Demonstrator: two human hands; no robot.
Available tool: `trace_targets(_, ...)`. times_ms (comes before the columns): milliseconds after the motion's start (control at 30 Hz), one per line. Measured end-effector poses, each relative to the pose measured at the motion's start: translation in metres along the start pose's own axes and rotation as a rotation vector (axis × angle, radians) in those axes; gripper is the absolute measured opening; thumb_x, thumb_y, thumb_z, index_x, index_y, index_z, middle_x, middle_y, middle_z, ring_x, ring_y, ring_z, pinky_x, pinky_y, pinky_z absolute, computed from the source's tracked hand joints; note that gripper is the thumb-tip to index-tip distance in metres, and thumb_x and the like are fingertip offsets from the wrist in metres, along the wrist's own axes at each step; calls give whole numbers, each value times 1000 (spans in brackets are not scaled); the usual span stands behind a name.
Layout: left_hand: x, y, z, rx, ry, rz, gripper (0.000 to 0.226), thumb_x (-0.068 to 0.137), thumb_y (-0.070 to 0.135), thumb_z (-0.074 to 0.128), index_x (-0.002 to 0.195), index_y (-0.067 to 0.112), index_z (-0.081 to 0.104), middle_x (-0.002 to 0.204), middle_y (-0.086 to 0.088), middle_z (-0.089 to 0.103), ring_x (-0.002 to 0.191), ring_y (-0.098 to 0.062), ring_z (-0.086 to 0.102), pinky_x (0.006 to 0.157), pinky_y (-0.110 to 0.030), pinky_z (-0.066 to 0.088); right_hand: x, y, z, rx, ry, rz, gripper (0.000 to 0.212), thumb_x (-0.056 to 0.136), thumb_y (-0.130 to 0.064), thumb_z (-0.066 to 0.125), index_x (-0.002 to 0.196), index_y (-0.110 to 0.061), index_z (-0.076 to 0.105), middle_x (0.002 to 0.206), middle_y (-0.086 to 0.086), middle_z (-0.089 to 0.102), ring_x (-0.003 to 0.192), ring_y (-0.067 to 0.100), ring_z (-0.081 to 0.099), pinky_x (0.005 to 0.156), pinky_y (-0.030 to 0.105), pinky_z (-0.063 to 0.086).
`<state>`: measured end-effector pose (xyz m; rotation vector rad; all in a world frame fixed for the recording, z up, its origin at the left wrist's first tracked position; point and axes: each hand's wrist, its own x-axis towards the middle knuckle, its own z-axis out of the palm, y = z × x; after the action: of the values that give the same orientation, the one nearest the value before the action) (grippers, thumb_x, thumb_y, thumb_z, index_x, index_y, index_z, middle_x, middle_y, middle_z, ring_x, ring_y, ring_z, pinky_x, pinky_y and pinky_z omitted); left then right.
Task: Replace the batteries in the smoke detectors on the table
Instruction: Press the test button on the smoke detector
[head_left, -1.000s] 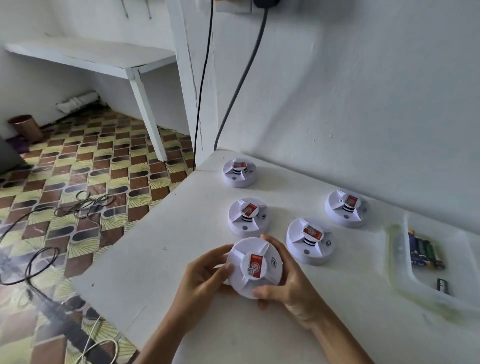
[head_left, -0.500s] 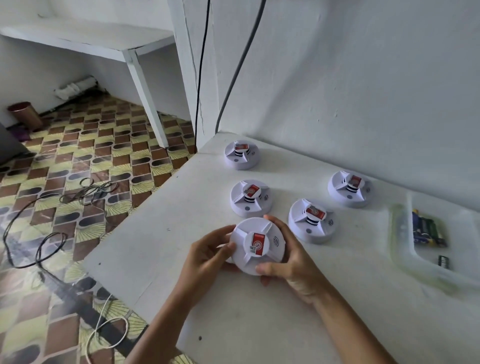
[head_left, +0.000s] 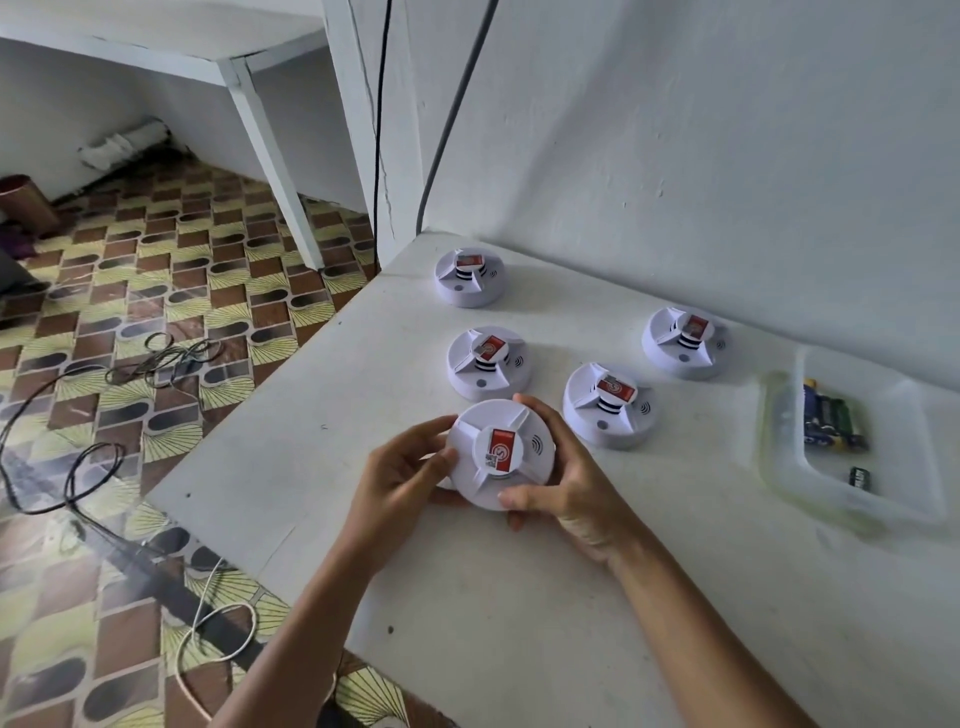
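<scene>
Both my hands hold one white round smoke detector (head_left: 501, 452) with a red label, near the table's left front. My left hand (head_left: 400, 480) grips its left rim with thumb and fingers. My right hand (head_left: 566, 483) wraps its right side, thumb on the near rim. Several other white detectors stand on the white table (head_left: 519, 597): one just behind the held one (head_left: 487, 364), one at the back corner (head_left: 469, 277), one to the right (head_left: 610, 405) and one further back right (head_left: 684, 342). Batteries (head_left: 831, 421) lie in a clear tray (head_left: 779, 447).
The table meets a white wall behind and to the right. Its left edge drops to a patterned floor with loose cables (head_left: 104, 395). Two cords (head_left: 447, 124) run down the wall to the table's back corner. A single small battery (head_left: 860, 477) lies in the tray's front.
The view has tilted down a little, so everything sits higher in the picture. The held detector has turned slightly between my hands; both hands keep their hold.
</scene>
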<state>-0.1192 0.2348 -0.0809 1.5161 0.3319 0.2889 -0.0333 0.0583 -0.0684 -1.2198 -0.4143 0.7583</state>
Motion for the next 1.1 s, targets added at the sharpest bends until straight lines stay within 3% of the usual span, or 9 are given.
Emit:
trace_targets(300,-1,-1,0,30,-9,6,36,87,21,61,122,13,65,107,-13,73,101,-33,69,81,-55,57,-1,0,-2,-1,-13,7,85,66,10,69,136,-29,42,112,-1,63,91,17,63,51,32,52)
trace_targets(433,-2,0,1,13,-10,-4,37,85,18,60,122,10,64,107,-12,73,100,-31,69,74,-45,60,-1,2,-3,-8,-16,6,86,66,10,68,138,-29,41,116,2,61,93,19,62,52,34,52)
trace_targets(633,-1,0,0,34,-19,6,40,84,28,64,122,15,65,107,-13,73,100,-33,69,79,-56,57,-1,1,-4,-14,-20,10,84,67,10,67,136,-31,42,113,0,63,93,19,63,52,34,52)
trace_targets(767,-1,0,1,31,-17,3,38,85,23,62,122,13,65,107,-13,73,100,-33,69,78,-58,57,-2,1,-4,-13,-16,7,84,67,10,66,136,-31,42,114,0,63,93,19,63,52,34,52)
trace_targets(900,-2,2,1,35,-18,7,50,79,37,65,123,12,64,108,-12,73,101,-32,69,80,-59,56,-1,1,-4,-16,-14,11,85,66,10,65,136,-31,42,115,-1,63,94,19,63,53,35,52)
trace_targets(1100,-2,2,0,36,-19,4,50,78,37,66,123,13,64,108,-10,73,101,-31,69,80,-60,56,-2,0,-3,-21,-12,8,83,65,9,64,135,-32,43,111,-3,64,90,18,63,52,34,52)
